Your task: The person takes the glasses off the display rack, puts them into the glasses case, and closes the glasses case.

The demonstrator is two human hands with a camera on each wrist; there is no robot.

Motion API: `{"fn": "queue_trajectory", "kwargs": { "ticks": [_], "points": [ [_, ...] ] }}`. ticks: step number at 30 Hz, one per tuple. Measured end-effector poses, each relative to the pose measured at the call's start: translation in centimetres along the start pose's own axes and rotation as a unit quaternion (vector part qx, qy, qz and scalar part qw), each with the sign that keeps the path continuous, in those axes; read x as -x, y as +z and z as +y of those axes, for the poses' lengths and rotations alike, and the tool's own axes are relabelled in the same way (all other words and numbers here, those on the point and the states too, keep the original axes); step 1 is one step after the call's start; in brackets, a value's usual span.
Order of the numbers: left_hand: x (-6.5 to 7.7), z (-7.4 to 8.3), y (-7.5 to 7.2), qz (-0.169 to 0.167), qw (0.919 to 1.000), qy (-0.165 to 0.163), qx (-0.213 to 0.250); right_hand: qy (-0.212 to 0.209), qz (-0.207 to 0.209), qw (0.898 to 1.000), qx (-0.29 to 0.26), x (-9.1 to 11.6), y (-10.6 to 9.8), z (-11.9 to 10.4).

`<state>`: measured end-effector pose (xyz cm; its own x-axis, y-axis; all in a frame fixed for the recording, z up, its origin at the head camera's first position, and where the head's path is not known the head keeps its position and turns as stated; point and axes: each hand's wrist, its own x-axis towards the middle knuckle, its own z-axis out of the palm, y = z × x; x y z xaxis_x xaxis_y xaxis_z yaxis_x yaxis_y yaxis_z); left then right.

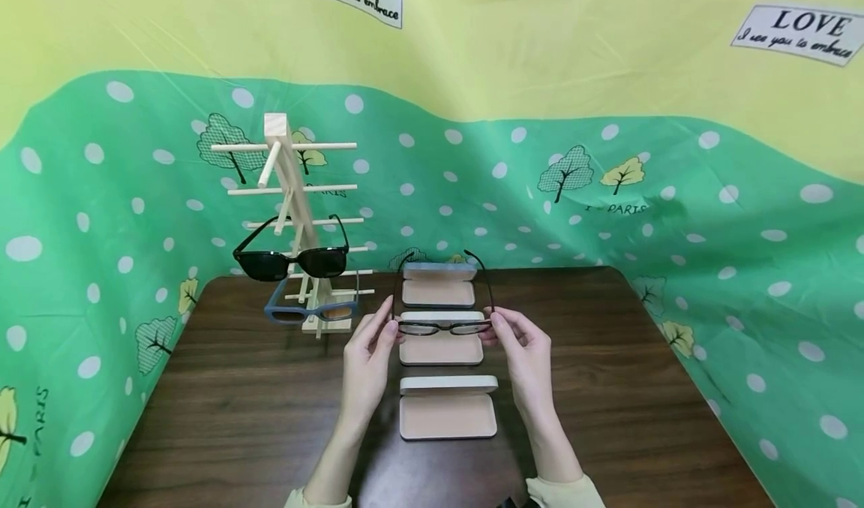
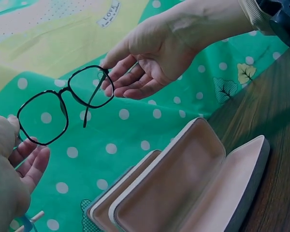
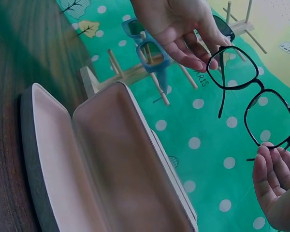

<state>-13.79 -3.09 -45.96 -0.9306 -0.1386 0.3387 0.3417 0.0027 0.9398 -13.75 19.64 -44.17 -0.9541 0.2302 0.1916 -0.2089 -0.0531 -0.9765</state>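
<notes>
A pair of black-framed eyeglasses [image 1: 445,328] with clear lenses is held up between both hands, its temples spread and pointing away. My left hand [image 1: 367,358] pinches the frame's left end, near the hinge. At the opposite end my right hand [image 1: 523,350] pinches it between thumb and fingers. Below the glasses stands the middle glasses case [image 1: 441,350], lid raised, pink lining showing. Another opened case [image 1: 448,416] lies nearer the front edge, and a third case [image 1: 439,292] with a bluish lid is behind. No glasses show inside these cases.
To the left rises a wooden display stand [image 1: 297,185] with several pegs. Black sunglasses [image 1: 297,262] and blue-framed sunglasses [image 1: 310,311] hang on it. A green and yellow patterned cloth [image 1: 607,193] borders the brown wooden table [image 1: 641,403] at the back and sides.
</notes>
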Motion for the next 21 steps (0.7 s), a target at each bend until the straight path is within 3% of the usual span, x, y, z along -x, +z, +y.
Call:
{"fn": "queue_trajectory", "kwargs": {
  "ticks": [10,21],
  "points": [
    [0.07,-0.09,-0.25,-0.009,0.9995,-0.022,0.019,-0.004,-0.001,1.0,-0.007,-0.02,0.14,0.11],
    [0.24,-0.42,-0.43,-0.013,0.9996,-0.02,0.014,0.0,-0.004,1.0,-0.008,0.15,0.2,0.3]
  ]
}}
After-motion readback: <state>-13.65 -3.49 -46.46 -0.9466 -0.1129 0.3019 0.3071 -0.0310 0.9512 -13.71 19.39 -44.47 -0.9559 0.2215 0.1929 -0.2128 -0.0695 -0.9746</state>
